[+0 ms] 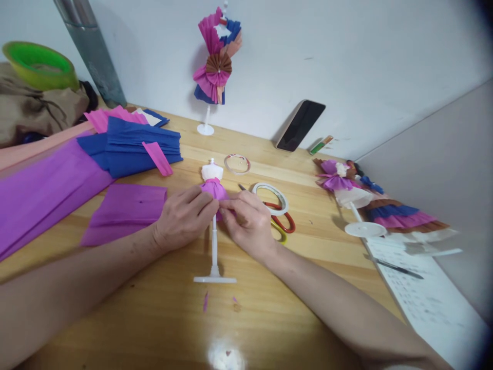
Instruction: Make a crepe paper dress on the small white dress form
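Note:
A small white dress-form mannequin (212, 169) is in the middle, its thin stand pointing toward me and its round base (214, 280) seen edge-on. Around its waist is a gathered purple crepe paper skirt (214, 189) with a pinker band at the top. My left hand (188, 213) is closed on the skirt's lower left side, fingertips pinched. From the other side my right hand (248, 221) pinches the hem, thumb against forefinger. The two hands' fingertips nearly meet, and they hide the lower skirt. A folded purple crepe paper piece (127, 210) lies beside my left wrist.
Scissors (287, 222) lie partly under a white tape roll (283, 192), right of my hands; a clear tape ring (238, 163) is behind. Blue crepe paper (142, 146) lies left. A dressed mannequin (217, 72) and phone (302, 126) stand by the wall. Paper dresses (339, 174) lie right.

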A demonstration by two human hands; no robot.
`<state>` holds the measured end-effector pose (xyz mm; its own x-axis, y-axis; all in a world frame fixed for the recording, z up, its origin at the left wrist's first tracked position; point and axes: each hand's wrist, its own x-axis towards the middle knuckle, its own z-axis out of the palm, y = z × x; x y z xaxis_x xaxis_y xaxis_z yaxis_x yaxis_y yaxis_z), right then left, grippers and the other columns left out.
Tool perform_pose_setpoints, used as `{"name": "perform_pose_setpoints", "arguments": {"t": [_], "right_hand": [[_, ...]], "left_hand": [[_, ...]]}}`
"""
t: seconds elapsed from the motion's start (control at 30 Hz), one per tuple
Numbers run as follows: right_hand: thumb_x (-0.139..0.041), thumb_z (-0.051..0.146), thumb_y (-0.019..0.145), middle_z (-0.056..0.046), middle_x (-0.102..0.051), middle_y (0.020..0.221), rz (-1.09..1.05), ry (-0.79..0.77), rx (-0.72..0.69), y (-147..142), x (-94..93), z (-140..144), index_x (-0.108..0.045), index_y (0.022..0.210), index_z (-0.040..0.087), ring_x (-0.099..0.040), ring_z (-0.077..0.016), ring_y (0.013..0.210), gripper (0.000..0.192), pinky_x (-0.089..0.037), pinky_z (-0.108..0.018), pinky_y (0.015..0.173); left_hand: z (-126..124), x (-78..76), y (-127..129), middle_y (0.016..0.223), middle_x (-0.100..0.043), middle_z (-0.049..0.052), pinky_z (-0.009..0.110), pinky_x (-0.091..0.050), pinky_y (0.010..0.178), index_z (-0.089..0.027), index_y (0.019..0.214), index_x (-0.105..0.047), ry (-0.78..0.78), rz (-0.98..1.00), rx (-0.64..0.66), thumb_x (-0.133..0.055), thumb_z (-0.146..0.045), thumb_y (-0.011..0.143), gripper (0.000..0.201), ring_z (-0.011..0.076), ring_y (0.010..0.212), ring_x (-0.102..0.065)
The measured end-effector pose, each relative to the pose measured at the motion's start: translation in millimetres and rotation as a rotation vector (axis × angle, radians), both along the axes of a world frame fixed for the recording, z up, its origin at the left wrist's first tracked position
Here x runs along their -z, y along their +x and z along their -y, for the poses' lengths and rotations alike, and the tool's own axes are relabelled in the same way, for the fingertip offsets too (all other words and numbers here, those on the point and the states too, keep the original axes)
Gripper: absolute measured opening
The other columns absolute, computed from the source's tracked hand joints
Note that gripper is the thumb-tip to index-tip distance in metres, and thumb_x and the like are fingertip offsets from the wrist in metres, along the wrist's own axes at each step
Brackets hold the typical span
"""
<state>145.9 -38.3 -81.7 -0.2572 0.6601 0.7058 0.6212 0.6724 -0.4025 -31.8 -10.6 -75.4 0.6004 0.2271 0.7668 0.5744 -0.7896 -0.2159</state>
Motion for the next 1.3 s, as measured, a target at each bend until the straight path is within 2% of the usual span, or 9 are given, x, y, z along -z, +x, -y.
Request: {"name": "perform_pose_setpoints", "arguments": {"t": [0.27,0.5,0.73,1.0,1.3], "right_hand": [[-0.052,0.006,0.083,-0.003,-0.056,0.068,0.102,0.036,0.021,0.4,0.7,-4.6,-0.059,0.073,0.021,-0.051,-0.0181,0.067,0.019,-0.041,-0.034,0.063],[-0.051,0.004,0.078,-0.001,-0.050,0.068,0.119,0.062,0.024,-0.7,3.3,-8.2,-0.050,0.072,0.022,-0.046,-0.0176,0.066,0.019,-0.037,-0.032,0.061],[-0.051,0.005,0.078,-0.001,-0.050,0.069,0.114,0.027,0.024,-1.7,6.1,-6.7,-0.050,0.072,0.022,-0.048,-0.0184,0.067,0.018,-0.039,-0.033,0.064],[-0.051,0.005,0.079,0.000,-0.047,0.068,0.099,0.015,0.028,-2.1,5.1,-6.1,-0.047,0.072,0.022,-0.045,-0.0173,0.065,0.019,-0.036,-0.032,0.062],[-0.051,0.007,0.080,0.000,-0.047,0.070,0.084,-0.027,0.038,-1.6,4.9,-5.9,-0.048,0.073,0.023,-0.046,-0.0178,0.067,0.017,-0.038,-0.032,0.062]], "left_hand": [[2.1,-5.4,0.6,0.062,-0.056,0.002,0.031,-0.038,0.057,-0.017,0.069,-0.055,0.024,-0.057,-0.026,-0.052,-0.005,0.090,0.024,0.0173,0.063,-0.047],[2.4,-1.1,-2.2,0.072,-0.062,0.002,0.031,-0.040,0.058,-0.017,0.079,-0.058,-0.013,-0.082,-0.042,-0.050,-0.009,0.092,0.017,0.0171,0.069,-0.053],[0.6,0.4,-0.7,0.082,-0.066,0.004,0.031,-0.044,0.060,-0.016,0.091,-0.059,-0.051,-0.050,-0.056,-0.057,-0.015,0.089,0.003,0.0179,0.071,-0.056],[-0.1,1.5,-2.5,0.092,-0.068,0.005,0.031,-0.047,0.062,-0.015,0.107,-0.058,-0.077,-0.038,-0.037,-0.055,-0.018,0.091,0.016,0.0179,0.077,-0.059],[2.0,1.0,-3.9,0.097,-0.068,0.006,0.032,-0.048,0.065,-0.015,0.112,-0.057,-0.096,-0.018,-0.040,-0.057,-0.022,0.091,0.022,0.0190,0.080,-0.060]]}}
